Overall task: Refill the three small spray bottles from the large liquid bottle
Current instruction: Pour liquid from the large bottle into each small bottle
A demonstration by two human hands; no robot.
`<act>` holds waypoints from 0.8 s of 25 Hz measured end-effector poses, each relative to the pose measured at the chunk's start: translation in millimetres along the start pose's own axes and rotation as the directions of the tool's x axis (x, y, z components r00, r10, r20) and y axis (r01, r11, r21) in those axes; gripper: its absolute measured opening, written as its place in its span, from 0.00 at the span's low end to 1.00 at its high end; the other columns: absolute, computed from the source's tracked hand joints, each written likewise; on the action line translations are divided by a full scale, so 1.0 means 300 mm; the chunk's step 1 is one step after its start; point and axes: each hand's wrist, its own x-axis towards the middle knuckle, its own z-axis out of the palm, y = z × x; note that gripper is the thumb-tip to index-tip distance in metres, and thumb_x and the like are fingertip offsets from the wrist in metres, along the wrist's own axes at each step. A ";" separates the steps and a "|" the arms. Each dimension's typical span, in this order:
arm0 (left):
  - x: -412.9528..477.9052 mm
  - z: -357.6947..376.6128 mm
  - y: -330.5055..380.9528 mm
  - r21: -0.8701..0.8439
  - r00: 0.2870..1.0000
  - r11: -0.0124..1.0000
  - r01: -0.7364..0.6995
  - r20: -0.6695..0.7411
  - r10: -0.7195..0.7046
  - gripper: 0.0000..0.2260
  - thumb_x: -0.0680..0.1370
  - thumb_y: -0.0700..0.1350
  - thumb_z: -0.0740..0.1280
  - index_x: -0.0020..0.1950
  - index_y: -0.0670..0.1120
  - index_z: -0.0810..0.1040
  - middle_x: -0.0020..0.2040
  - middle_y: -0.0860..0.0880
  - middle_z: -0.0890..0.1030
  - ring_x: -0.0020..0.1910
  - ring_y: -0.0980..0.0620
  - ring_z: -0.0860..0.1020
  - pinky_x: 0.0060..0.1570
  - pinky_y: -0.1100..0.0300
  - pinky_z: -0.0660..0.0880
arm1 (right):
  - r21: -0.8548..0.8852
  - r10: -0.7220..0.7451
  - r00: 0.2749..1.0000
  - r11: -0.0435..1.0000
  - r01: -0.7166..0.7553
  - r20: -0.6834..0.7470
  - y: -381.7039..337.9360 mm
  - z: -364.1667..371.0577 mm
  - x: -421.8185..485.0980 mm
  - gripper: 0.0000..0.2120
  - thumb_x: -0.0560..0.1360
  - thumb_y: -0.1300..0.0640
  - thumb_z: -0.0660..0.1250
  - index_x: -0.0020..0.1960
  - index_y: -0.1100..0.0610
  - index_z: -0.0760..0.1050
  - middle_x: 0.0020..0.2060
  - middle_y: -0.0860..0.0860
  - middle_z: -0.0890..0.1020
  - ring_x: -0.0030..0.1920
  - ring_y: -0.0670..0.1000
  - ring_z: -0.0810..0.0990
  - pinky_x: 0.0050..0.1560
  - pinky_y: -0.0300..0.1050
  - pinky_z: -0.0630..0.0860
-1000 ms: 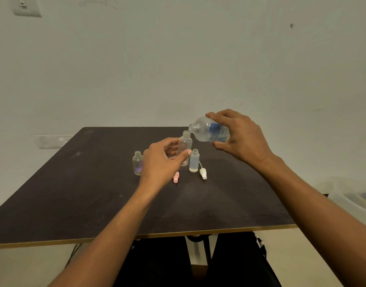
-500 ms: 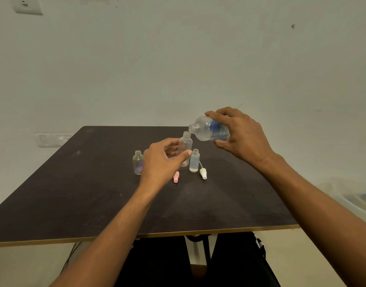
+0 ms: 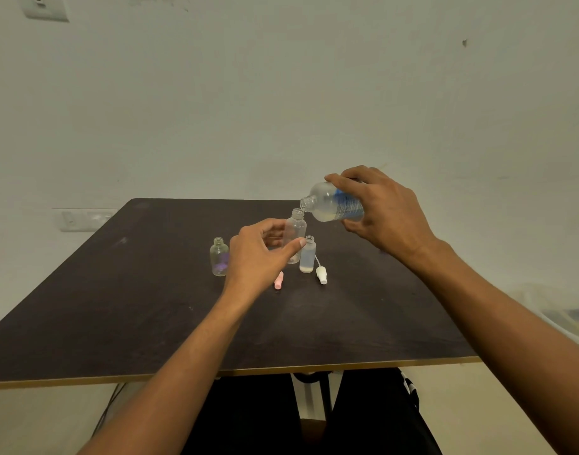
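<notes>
On the table lay a pink cap and a white cap. Just behind them my left hand curled round the tall bottle, which stood between the left bottle and the right bottle. Beyond, my right hand gripped the big bottle, tipped with its mouth just over the tall bottle's neck.

The left hand covers the lower left side of the tall clear plastic spray bottle and the upper end of the pink spray cap lying on the dark bench. The right hand and its fingers hide the rear half of the large clear bottle with a blue label; its print is too small to read. Whether liquid runs from its mouth cannot be told. A translucent plastic tub at the right is blurred and cut off by the edge.
</notes>
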 end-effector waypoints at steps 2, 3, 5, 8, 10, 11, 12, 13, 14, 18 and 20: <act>0.000 -0.001 -0.001 0.006 1.000 1.000 0.001 0.000 -0.001 0.18 0.72 0.53 0.81 0.60 0.53 0.86 0.51 0.59 0.87 0.50 0.64 0.85 0.58 0.58 0.83 | -0.009 -0.006 1.000 1.000 0.006 0.003 0.001 0.001 0.003 0.35 0.72 0.54 0.80 0.76 0.46 0.72 0.65 0.49 0.79 0.63 0.54 0.79 0.45 0.51 0.82; 0.000 -0.001 -0.003 0.006 1.000 1.000 0.001 0.001 -0.001 0.18 0.72 0.53 0.81 0.60 0.53 0.86 0.51 0.58 0.87 0.50 0.64 0.85 0.58 0.58 0.83 | -0.009 -0.007 1.000 1.000 0.007 0.005 0.001 0.002 0.004 0.35 0.72 0.54 0.80 0.76 0.46 0.72 0.65 0.49 0.79 0.63 0.54 0.78 0.45 0.51 0.82; 0.002 0.000 -0.007 0.007 1.000 1.000 -0.001 0.005 0.001 0.18 0.72 0.53 0.81 0.60 0.52 0.86 0.51 0.58 0.87 0.51 0.63 0.85 0.58 0.57 0.83 | -0.009 -0.010 1.000 1.000 0.010 0.010 0.002 0.004 0.006 0.34 0.72 0.54 0.79 0.76 0.45 0.72 0.65 0.49 0.79 0.63 0.54 0.78 0.46 0.52 0.83; 0.002 0.001 -0.011 0.004 1.000 1.000 -0.001 0.003 0.001 0.18 0.72 0.52 0.81 0.60 0.52 0.86 0.51 0.58 0.87 0.50 0.63 0.85 0.58 0.56 0.83 | -0.015 -0.017 1.000 1.000 0.018 0.015 0.001 0.002 0.009 0.34 0.73 0.54 0.79 0.76 0.45 0.72 0.65 0.49 0.79 0.63 0.54 0.78 0.46 0.51 0.83; 0.003 0.002 -0.014 0.007 1.000 1.000 -0.004 0.005 0.004 0.17 0.72 0.52 0.81 0.59 0.52 0.86 0.51 0.58 0.87 0.50 0.63 0.85 0.58 0.56 0.83 | -0.022 -0.019 1.000 1.000 0.019 0.014 -0.001 0.000 0.010 0.34 0.73 0.55 0.79 0.76 0.46 0.72 0.65 0.49 0.79 0.63 0.54 0.78 0.46 0.52 0.82; 0.004 0.002 -0.016 0.007 1.000 1.000 -0.004 0.005 0.004 0.17 0.72 0.52 0.81 0.59 0.52 0.86 0.50 0.58 0.88 0.50 0.63 0.85 0.58 0.56 0.83 | -0.023 -0.020 1.000 1.000 0.021 0.013 -0.002 0.000 0.011 0.33 0.73 0.55 0.78 0.76 0.46 0.73 0.65 0.49 0.79 0.63 0.54 0.78 0.46 0.52 0.82; 0.005 0.003 -0.017 0.006 1.000 1.000 -0.002 0.005 0.002 0.18 0.71 0.52 0.81 0.59 0.52 0.86 0.50 0.58 0.88 0.50 0.63 0.85 0.58 0.55 0.83 | -0.025 -0.022 1.000 0.999 0.023 0.012 -0.002 -0.001 0.012 0.33 0.73 0.56 0.78 0.75 0.46 0.73 0.65 0.49 0.79 0.63 0.55 0.78 0.46 0.52 0.82; 0.005 0.003 -0.017 0.007 1.000 1.000 -0.001 0.005 0.001 0.18 0.71 0.52 0.81 0.59 0.52 0.86 0.50 0.58 0.88 0.50 0.63 0.85 0.58 0.55 0.83 | -0.028 -0.025 1.000 0.999 0.025 0.012 -0.002 -0.002 0.013 0.33 0.72 0.56 0.78 0.75 0.46 0.73 0.65 0.49 0.79 0.63 0.55 0.79 0.45 0.52 0.82; 0.006 0.003 -0.017 0.008 1.000 1.000 -0.001 0.004 0.001 0.17 0.71 0.52 0.81 0.59 0.53 0.86 0.50 0.58 0.88 0.50 0.63 0.85 0.58 0.56 0.83 | -0.032 -0.027 1.000 0.999 0.027 0.014 -0.002 -0.003 0.014 0.33 0.72 0.56 0.78 0.75 0.46 0.73 0.65 0.49 0.79 0.63 0.55 0.79 0.45 0.51 0.82; 0.005 0.005 -0.013 0.021 1.000 1.000 0.000 0.000 0.000 0.18 0.71 0.53 0.81 0.59 0.53 0.85 0.50 0.58 0.87 0.49 0.64 0.85 0.57 0.59 0.83 | -0.042 -0.029 0.999 0.999 0.029 0.016 -0.001 -0.005 0.015 0.33 0.72 0.55 0.79 0.75 0.47 0.73 0.65 0.50 0.79 0.63 0.55 0.79 0.45 0.50 0.80; 0.004 0.007 -0.014 0.016 1.000 1.000 -0.002 0.002 0.002 0.18 0.71 0.53 0.81 0.60 0.53 0.85 0.50 0.58 0.87 0.50 0.64 0.85 0.58 0.58 0.83 | -0.042 -0.027 1.000 0.999 0.028 0.015 -0.002 -0.006 0.014 0.33 0.73 0.55 0.78 0.75 0.46 0.73 0.65 0.49 0.79 0.63 0.55 0.78 0.45 0.50 0.80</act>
